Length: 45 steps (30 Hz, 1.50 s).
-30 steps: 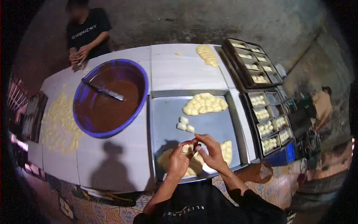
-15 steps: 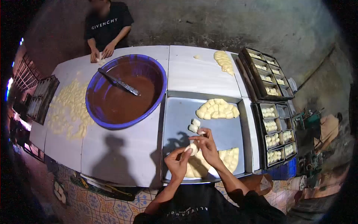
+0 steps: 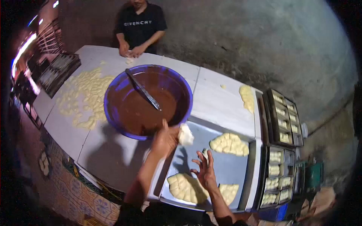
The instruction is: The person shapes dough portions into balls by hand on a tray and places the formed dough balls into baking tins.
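My left hand is at the near right edge of the purple basin, with its fingers on a flattened piece of pale dough. Brown filling lies in the basin, and a long flat spatula rests across it. Over the metal tray, my right hand is open, fingers spread and bent. A small dough piece shows partly behind those fingers. The tray also holds clusters of dough balls: one at the back, one at front left, one at front right.
Divided baking pans with dough in their compartments stand on the right, with another set behind. Many dough pieces cover the table's left. Across the table, a person handles dough. A dough strip lies at back right.
My hands have separated: the left carries the dough piece up and left to the basin, while the right has opened and dropped lower over the tray. The view has shifted left.
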{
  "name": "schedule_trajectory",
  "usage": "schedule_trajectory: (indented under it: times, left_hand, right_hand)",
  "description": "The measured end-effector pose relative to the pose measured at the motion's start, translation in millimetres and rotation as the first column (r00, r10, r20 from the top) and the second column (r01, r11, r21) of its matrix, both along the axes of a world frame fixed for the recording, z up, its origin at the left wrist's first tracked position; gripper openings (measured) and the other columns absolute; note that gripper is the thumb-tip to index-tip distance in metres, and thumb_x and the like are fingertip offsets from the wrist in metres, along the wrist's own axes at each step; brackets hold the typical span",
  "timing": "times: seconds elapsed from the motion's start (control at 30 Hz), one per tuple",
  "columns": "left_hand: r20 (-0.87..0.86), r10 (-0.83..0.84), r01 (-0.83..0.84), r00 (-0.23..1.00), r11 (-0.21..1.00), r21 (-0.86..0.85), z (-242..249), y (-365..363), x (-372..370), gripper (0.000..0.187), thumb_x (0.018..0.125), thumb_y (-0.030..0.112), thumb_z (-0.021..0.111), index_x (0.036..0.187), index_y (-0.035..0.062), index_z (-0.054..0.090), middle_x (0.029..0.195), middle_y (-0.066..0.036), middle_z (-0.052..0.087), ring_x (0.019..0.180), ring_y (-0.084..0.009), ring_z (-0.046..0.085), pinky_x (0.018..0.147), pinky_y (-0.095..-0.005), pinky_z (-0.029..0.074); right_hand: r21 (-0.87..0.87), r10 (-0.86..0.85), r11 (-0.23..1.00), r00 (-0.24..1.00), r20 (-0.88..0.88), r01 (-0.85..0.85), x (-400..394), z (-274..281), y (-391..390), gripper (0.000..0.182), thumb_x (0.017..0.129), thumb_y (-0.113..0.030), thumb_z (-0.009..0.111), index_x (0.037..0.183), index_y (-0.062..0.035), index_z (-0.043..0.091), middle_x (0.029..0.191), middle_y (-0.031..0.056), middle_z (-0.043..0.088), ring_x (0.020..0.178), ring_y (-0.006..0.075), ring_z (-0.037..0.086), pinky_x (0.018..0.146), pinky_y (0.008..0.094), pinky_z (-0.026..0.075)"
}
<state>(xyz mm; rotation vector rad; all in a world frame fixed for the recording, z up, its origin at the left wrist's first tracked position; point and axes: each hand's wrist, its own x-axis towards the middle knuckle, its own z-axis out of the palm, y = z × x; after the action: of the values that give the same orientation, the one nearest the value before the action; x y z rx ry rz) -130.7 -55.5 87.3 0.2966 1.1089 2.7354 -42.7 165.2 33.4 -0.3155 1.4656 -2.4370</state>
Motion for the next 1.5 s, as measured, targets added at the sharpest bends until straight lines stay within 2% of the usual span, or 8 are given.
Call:
schedule_trajectory:
  times: [0.1,0.37,0.53,0.63,0.83,0.97,1.03,1.5]
  left_hand:
    - [0.042,0.274,-0.085,0.961,0.435,-0.896,-10.3,-65.8,-89.1,0.076,0.096,0.06,0.033,0.111,-0.009,0.06,0.098,-0.018,0.066,0.09,-0.0275,0.064,0.087,-0.0344,0.049]
    - [0.216,0.06,0.205,0.975,0.142,-0.968,-39.8,-59.4,-107.3,0.098,0.09,0.073,0.013,0.133,-0.0099,0.044,0.138,-0.027,0.044,0.133,-0.0386,0.037,0.112,-0.0427,0.026]
    - [0.126,0.331,-0.018,0.935,0.399,-0.917,23.9,-26.2,-53.6,0.092,0.09,0.073,0.012,0.104,0.0045,0.072,0.109,-0.024,0.064,0.099,-0.0312,0.063,0.092,-0.0412,0.042]
    - [0.327,-0.141,0.242,0.935,0.926,-0.292,25.1,-2.5,-4.0,0.092,0.09,0.073,0.022,0.127,-0.005,0.054,0.113,-0.023,0.063,0.1,-0.028,0.063,0.093,-0.0383,0.045]
    - [0.507,0.117,0.03,0.854,0.962,-0.271,-8.2,52.4,69.2,0.061,0.095,0.044,0.047,0.133,-0.0032,0.045,0.128,-0.015,0.055,0.111,-0.0252,0.055,0.099,-0.0425,0.04]
    - [0.547,0.063,-0.025,0.835,0.997,-0.078,-25.9,58.9,97.9,0.043,0.094,0.018,0.054,0.132,-0.0025,0.048,0.13,-0.014,0.055,0.106,-0.0243,0.059,0.095,-0.0402,0.046]
    - [0.252,0.087,0.058,0.964,0.854,-0.517,-7.7,56.0,104.4,0.046,0.09,0.009,0.061,0.131,-0.0056,0.048,0.13,-0.015,0.055,0.105,-0.0214,0.059,0.091,-0.0348,0.049]
    - [-0.16,0.072,-0.163,0.984,0.711,-0.684,-16.2,68.3,132.6,0.018,0.086,0.01,0.069,0.093,-0.0064,0.066,0.091,-0.006,0.058,0.082,-0.0099,0.057,0.069,-0.0228,0.048]
  right_hand:
    - [0.075,-0.03,0.997,0.999,-0.019,0.031,-2.3,-10.2,-0.1,0.1,0.075,-0.05,0.074,0.151,-0.0312,0.012,0.149,0.0064,0.028,0.122,0.0212,0.043,0.086,0.0383,0.045]
    - [-0.057,-0.089,0.993,0.982,0.169,0.1,-4.8,-25.9,-6.4,0.078,0.086,-0.05,0.063,0.148,-0.02,0.026,0.144,0.0091,0.039,0.117,0.019,0.048,0.084,0.0387,0.045]
    - [-0.086,-0.082,0.991,0.974,0.213,0.102,-7.8,-13.5,-12.8,0.065,0.093,-0.033,0.059,0.147,-0.0132,0.03,0.136,0.0124,0.047,0.112,0.024,0.053,0.083,0.0331,0.049]
    - [-0.31,0.044,0.946,0.911,0.41,0.094,-14.7,-19.4,-12.6,0.059,0.093,-0.03,0.058,0.143,-0.0072,0.035,0.134,0.015,0.048,0.111,0.028,0.055,0.083,0.0349,0.052]
    - [0.047,-0.272,0.956,0.809,0.521,0.291,1.4,-19.1,-5.5,0.031,0.089,-0.015,0.066,0.113,0.0043,0.062,0.108,0.0053,0.062,0.092,0.0117,0.057,0.079,0.0276,0.047]
    - [0.502,-0.334,0.73,0.883,-0.328,0.463,20.4,-4.6,-11.1,0.051,0.078,0.004,0.07,0.127,-0.0018,0.058,0.112,0.0054,0.051,0.086,0.0129,0.049,0.076,0.0255,0.043]
    - [0.59,-0.218,0.612,0.829,-0.515,0.527,25.3,5.8,-5.9,0.046,0.077,0.004,0.071,0.122,-0.0016,0.061,0.111,0.0087,0.051,0.086,0.0155,0.05,0.073,0.0264,0.044]
    - [0.502,-0.083,0.759,0.826,-0.557,0.414,35.8,55.9,5.9,0.015,0.083,-0.005,0.066,0.097,0.0016,0.069,0.111,0.0115,0.056,0.096,0.0222,0.062,0.084,0.0321,0.05]
